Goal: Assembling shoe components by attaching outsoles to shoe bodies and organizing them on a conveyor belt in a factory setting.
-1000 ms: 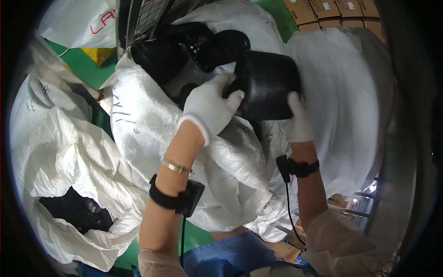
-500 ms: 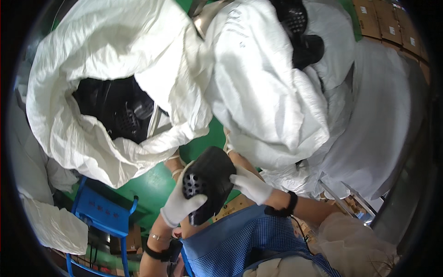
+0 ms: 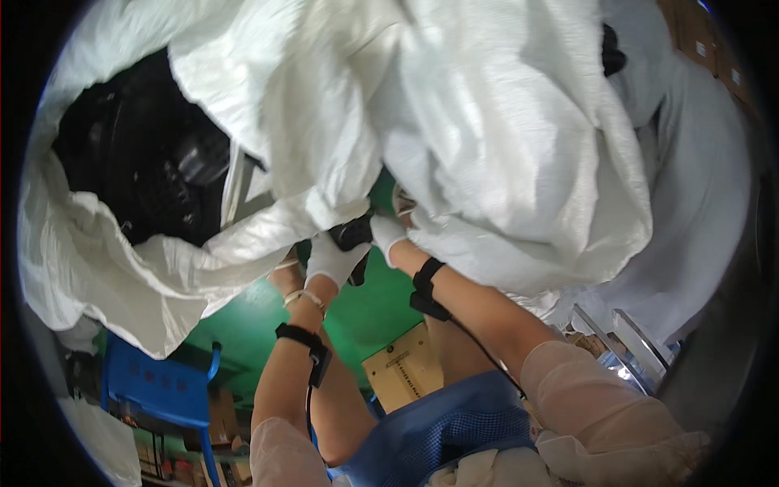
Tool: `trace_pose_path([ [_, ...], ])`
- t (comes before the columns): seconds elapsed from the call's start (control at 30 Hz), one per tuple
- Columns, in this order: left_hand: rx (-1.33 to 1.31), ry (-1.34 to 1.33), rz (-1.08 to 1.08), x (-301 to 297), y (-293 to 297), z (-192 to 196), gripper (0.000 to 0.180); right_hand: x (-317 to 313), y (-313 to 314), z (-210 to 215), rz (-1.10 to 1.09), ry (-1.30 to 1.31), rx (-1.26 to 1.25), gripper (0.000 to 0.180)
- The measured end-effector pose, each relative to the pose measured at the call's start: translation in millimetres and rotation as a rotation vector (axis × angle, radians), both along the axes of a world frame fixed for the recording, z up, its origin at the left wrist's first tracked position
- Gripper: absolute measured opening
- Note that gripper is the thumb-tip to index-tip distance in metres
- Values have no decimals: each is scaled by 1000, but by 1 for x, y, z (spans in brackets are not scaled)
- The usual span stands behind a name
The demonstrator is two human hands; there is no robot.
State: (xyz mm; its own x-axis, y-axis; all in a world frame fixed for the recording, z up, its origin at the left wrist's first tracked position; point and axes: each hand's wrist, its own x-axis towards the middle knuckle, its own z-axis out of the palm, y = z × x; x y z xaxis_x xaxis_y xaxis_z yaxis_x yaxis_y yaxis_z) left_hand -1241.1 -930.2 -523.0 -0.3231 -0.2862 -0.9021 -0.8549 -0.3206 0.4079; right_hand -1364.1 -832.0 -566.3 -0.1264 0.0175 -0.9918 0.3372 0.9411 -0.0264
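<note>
Low between two large white sacks, both my white-gloved hands are stretched forward around a black moulded clog [image 3: 352,234]. My left hand [image 3: 333,260] is closed on its near left side. Against its right side, my right hand [image 3: 386,235] is closed too, with most of its fingers hidden. The clog's far part lies out of sight under the sack edge. In the left sack [image 3: 268,235], more black clogs [image 3: 182,166] show through the wide mouth. The right sack [image 3: 519,154] bulges above my right hand.
A blue chair [image 3: 154,377] stands at the lower left. Cardboard [image 3: 404,369] lies on the green floor [image 3: 369,316] by my knees. To the right are a grey-white covered pile [image 3: 698,195] and metal rails [image 3: 617,345]. Brown cartons [image 3: 698,40] stand at the far right.
Both hands have carried the black clog forward and away from my lap, to the gap between the sacks. The view has tipped closer to the sacks.
</note>
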Motion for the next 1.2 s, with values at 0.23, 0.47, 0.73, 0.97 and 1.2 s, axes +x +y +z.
trace_pose_path([
  [0.23,-39,120,-59,16,1,7,95,-34,-64,241,601,23,-710,29],
  [0.47,-26,402,-610,-99,-113,172,29,-237,-153,348,860,965,-642,48],
  [0.73,-1150,865,-657,-287,-191,190,46,-214,-120,260,1524,1073,-727,12],
  [0.97,-1284,286,-630,-242,-218,150,64,-176,-145,218,1150,629,-965,22],
  [1.2,-1017,333,-557,-254,-228,151,53,-198,-159,243,1030,574,-988,21],
])
